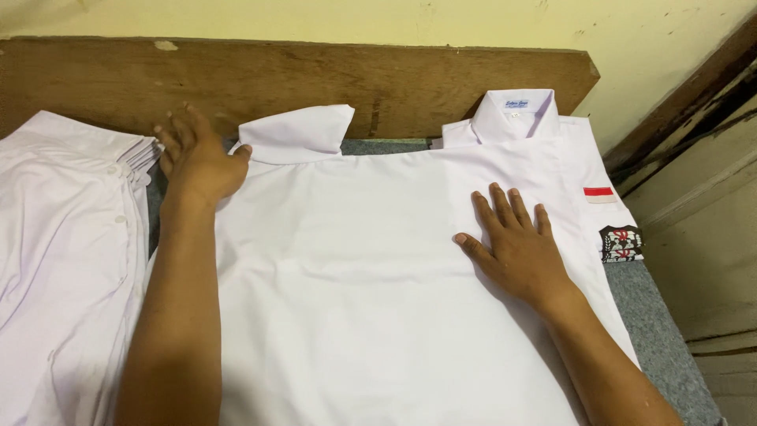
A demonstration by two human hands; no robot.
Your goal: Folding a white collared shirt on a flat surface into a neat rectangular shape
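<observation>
**Head view: both hands flatten a white shirt**

Spread on the grey desk (662, 315), the white shirt (363, 300) lies pinned flat. The left hand (199, 162), grip released, presses near its collar (303, 130); the right hand (516, 244), also flat-palmed, smooths the cloth beside a folded shirt (552, 134).

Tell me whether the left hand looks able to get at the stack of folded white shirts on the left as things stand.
Probably yes. The left hand lies flat at the top left edge of the spread white shirt, and the stack of folded white shirts lies right beside it, with nothing between them.
</observation>
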